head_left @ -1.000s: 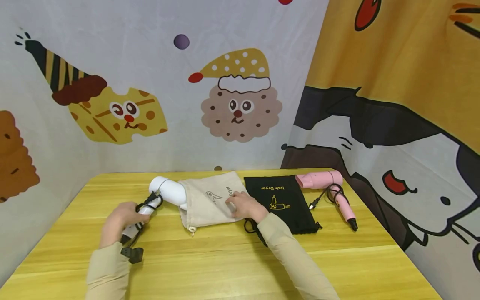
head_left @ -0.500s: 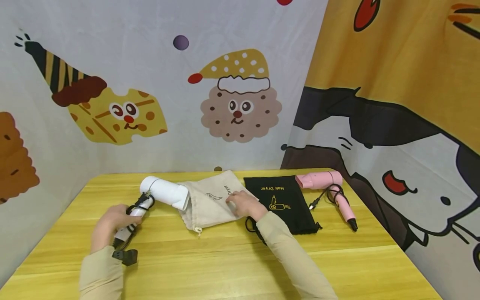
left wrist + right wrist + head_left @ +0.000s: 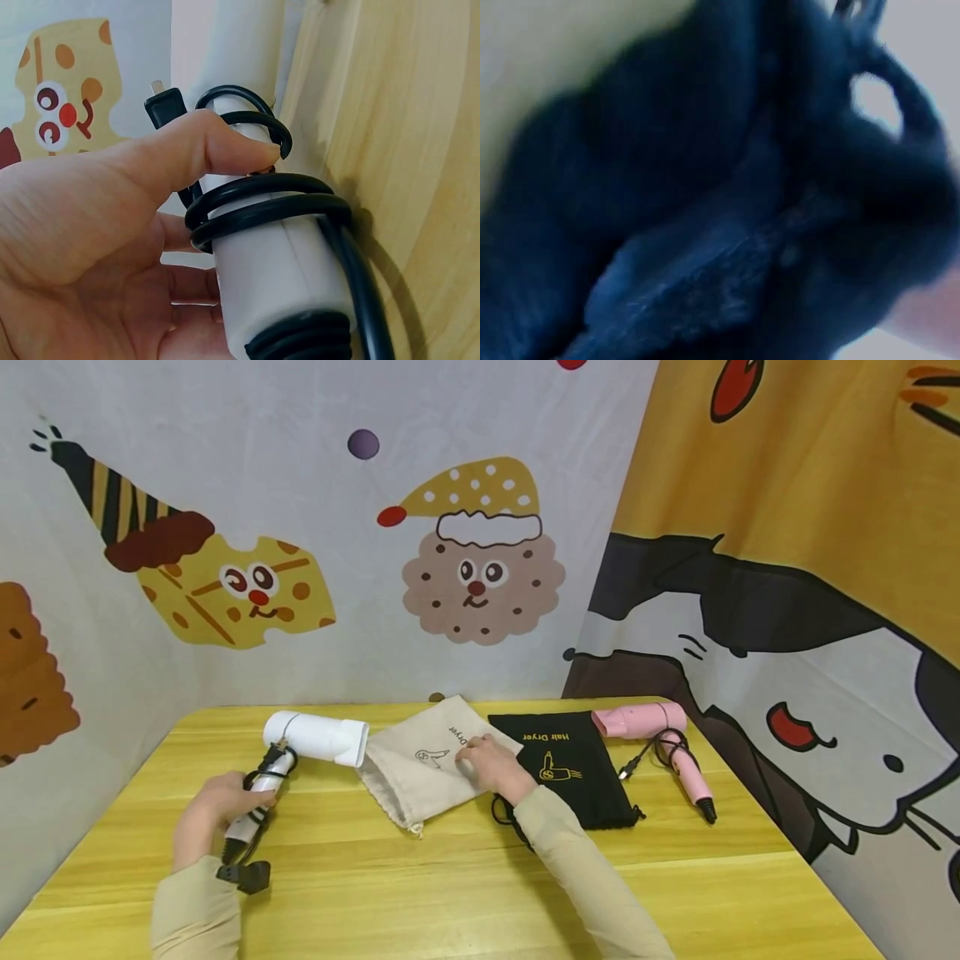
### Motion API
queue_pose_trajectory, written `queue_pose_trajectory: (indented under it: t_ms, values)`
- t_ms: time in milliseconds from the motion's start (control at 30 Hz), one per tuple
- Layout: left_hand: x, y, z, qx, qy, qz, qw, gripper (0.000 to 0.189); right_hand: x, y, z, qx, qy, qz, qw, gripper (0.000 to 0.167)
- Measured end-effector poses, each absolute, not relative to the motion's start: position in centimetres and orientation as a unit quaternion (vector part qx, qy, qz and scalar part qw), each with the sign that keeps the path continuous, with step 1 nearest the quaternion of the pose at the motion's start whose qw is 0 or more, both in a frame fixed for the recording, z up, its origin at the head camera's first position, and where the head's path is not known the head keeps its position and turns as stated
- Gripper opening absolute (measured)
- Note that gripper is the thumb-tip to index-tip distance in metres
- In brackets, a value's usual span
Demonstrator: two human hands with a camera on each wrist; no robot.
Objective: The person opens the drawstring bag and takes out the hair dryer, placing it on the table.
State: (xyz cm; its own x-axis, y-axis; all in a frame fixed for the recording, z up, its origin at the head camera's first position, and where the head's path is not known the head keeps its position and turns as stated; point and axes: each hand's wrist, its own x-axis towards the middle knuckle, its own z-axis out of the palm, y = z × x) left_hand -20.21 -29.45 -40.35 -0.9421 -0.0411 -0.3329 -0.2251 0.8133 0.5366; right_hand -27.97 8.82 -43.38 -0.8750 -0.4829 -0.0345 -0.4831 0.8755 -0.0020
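A white hair dryer (image 3: pixel 313 737) is at the left of the table, its nozzle near the mouth of a cream drawstring bag (image 3: pixel 429 753). My left hand (image 3: pixel 213 806) grips its handle (image 3: pixel 266 259), which has a black cord (image 3: pixel 262 202) wound around it; the thumb presses on that side in the left wrist view. My right hand (image 3: pixel 491 766) holds the cream bag near its closed end, fingers bent on the cloth; its fingertips are partly hidden. The right wrist view is filled by blurred dark cloth (image 3: pixel 667 135).
A black drawstring bag (image 3: pixel 581 785) printed "Hair Dryer" lies right of the cream bag, near my right wrist. Beyond it lies a pink hair dryer (image 3: pixel 641 720) with its cord wrapped. The wooden table (image 3: pixel 390 893) ends at a printed cloth backdrop (image 3: pixel 360 568).
My left hand has drawn the white hair dryer leftward, out of the cream bag. The bag has flattened and its mouth has swung toward me. My right hand has stayed nearly in place.
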Motion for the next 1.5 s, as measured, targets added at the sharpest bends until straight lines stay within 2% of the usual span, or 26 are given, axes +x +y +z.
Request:
queue_pose_trajectory:
  t_ms: [100, 167, 333, 533, 867, 1100, 1333, 1500]
  values:
    - [-20.1, -29.5, -40.3, -0.074, 0.942, 0.292, 0.152, 0.050, -27.3, 8.1, -43.3, -0.245, 0.969, 0.009, -0.012, 0.025]
    - [-20.2, -29.5, -40.3, -0.074, 0.942, 0.289, 0.151, 0.050, -26.8, 7.5, -43.1, -0.240, 0.971, -0.004, -0.001, 0.024]
    - [-20.2, -29.5, -40.3, -0.076, 0.944, 0.285, 0.150, 0.051, -25.7, 6.5, -42.8, -0.217, 0.974, -0.016, 0.068, 0.040]
    - [-20.2, -29.2, -40.3, -0.079, 0.944, 0.284, 0.147, 0.049, -25.5, 6.4, -43.0, -0.232, 0.970, 0.015, 0.069, 0.051]
    - [-20.1, -28.8, -40.2, -0.089, 0.949, 0.272, 0.135, 0.044, -25.9, 7.6, -42.3, -0.280, 0.954, -0.012, 0.104, 0.046]
    - [-20.4, -28.7, -40.3, -0.091, 0.954, 0.256, 0.127, 0.044, -26.3, 8.2, -42.0, -0.262, 0.950, -0.036, 0.164, 0.058]
    - [-20.3, -28.4, -40.4, -0.091, 0.955, 0.255, 0.118, 0.042, -26.6, 8.4, -42.0, -0.251, 0.953, -0.032, 0.166, 0.064]
    - [-20.4, -28.3, -40.1, -0.088, 0.956, 0.249, 0.125, 0.045, -26.7, 8.6, -42.4, -0.244, 0.955, -0.040, 0.166, 0.058]
